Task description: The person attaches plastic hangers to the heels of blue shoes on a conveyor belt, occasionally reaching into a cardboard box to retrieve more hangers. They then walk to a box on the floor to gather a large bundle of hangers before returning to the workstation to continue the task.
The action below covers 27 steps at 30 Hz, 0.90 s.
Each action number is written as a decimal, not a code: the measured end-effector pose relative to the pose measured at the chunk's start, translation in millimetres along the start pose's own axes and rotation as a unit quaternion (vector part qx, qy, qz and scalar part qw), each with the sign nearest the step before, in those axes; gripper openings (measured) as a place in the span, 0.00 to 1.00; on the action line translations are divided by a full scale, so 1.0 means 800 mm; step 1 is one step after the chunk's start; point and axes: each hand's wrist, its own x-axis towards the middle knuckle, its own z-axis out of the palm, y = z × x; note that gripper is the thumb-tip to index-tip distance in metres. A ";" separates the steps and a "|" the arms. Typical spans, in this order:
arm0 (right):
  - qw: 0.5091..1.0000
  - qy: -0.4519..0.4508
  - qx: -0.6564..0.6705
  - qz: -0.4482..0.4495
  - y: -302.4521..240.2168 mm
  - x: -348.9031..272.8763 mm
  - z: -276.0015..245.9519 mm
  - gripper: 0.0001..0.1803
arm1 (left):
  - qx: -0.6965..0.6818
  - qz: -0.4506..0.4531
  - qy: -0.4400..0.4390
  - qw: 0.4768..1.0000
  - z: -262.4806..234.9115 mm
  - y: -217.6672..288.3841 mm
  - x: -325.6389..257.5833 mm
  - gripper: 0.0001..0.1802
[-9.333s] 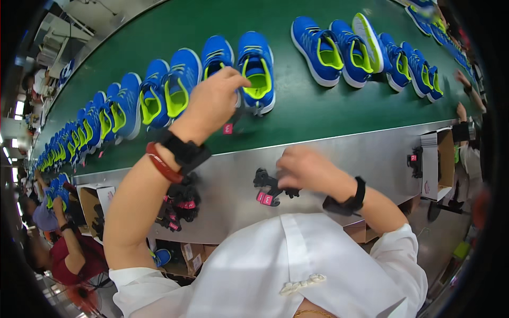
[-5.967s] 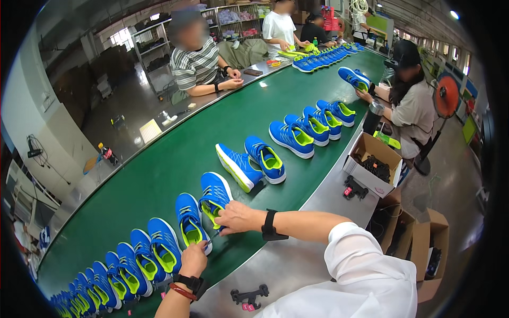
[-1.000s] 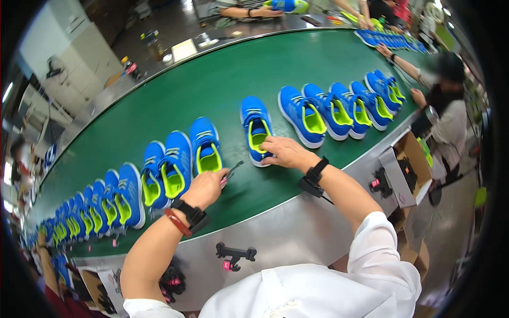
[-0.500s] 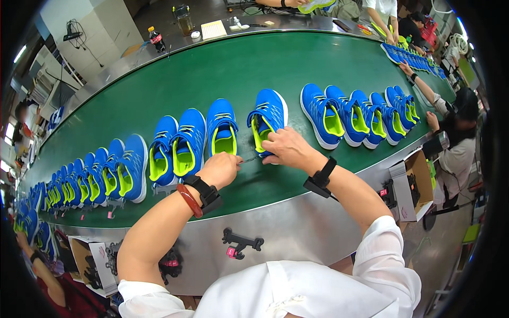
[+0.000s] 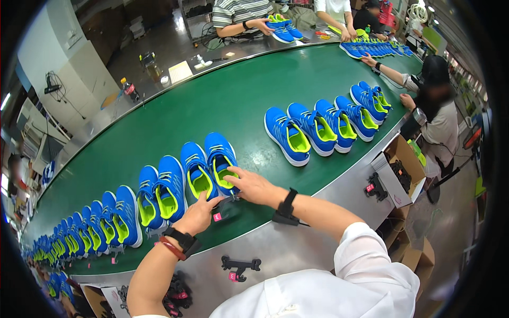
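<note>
Two blue sneakers with lime linings stand side by side in front of me on the green belt. My right hand (image 5: 252,185) grips the heel of the right sneaker (image 5: 220,151), its fingers reaching into the opening. At the heel of the left sneaker (image 5: 194,161), my left hand (image 5: 196,214) is closed, thumb and forefinger at the rim. A dark hanger piece with a pink tag (image 5: 217,217) shows at the heels between my hands; most of it is hidden.
A long row of paired sneakers (image 5: 124,214) runs left; several more (image 5: 289,138) stand to the right. A black shoe hanger (image 5: 241,263) lies on the metal edge (image 5: 297,246). An open carton (image 5: 405,175) of hangers is at right. Co-workers handle shoes across and along the belt (image 5: 159,127).
The right sneaker has come leftward against its partner. My hands have moved from the thin dark piece between them to the heels. The view has shifted, and a co-worker opposite now shows holding blue sneakers.
</note>
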 end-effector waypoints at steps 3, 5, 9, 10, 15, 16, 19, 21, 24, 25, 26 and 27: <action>0.995 0.087 0.029 0.036 -0.031 -0.042 -0.012 0.25 | 0.047 -0.002 0.003 0.999 -0.030 0.004 -0.011 0.31; 0.989 0.085 0.118 0.001 -0.046 -0.076 -0.014 0.16 | 0.121 0.030 0.055 0.991 -0.052 0.006 -0.014 0.26; 0.979 -0.133 0.113 -0.102 -0.113 -0.130 0.000 0.20 | 0.093 0.051 0.160 0.981 -0.065 0.050 0.035 0.16; 0.978 -0.136 0.108 -0.111 -0.126 -0.137 0.005 0.21 | 0.035 0.082 0.165 0.982 -0.058 0.061 0.052 0.16; 0.982 -0.156 -0.012 -0.102 -0.144 -0.166 0.028 0.19 | -0.039 0.135 0.119 0.983 -0.008 0.139 0.138 0.16; 0.988 -0.129 -0.011 -0.089 -0.144 -0.170 0.031 0.15 | -0.035 0.138 0.121 0.982 0.000 0.155 0.152 0.16; 0.994 -0.081 0.003 -0.070 -0.136 -0.181 0.034 0.07 | -0.091 0.151 0.144 0.974 0.023 0.202 0.192 0.20; 0.992 -0.113 0.014 -0.058 -0.131 -0.182 0.028 0.09 | -0.071 0.176 0.152 0.970 0.039 0.222 0.211 0.25; 0.991 -0.113 0.045 -0.048 -0.120 -0.184 0.027 0.12 | -0.034 0.160 0.149 0.975 0.065 0.217 0.246 0.24; 0.991 -0.110 0.062 -0.046 -0.117 -0.185 0.029 0.13 | -0.019 0.140 0.139 0.980 0.072 0.213 0.256 0.23; 0.991 -0.111 0.067 -0.042 -0.114 -0.185 0.027 0.13 | -0.059 0.150 0.174 0.971 0.073 0.209 0.260 0.17; 0.988 -0.111 0.099 -0.032 -0.110 -0.183 0.026 0.13 | -0.061 0.147 0.169 0.973 0.073 0.202 0.262 0.17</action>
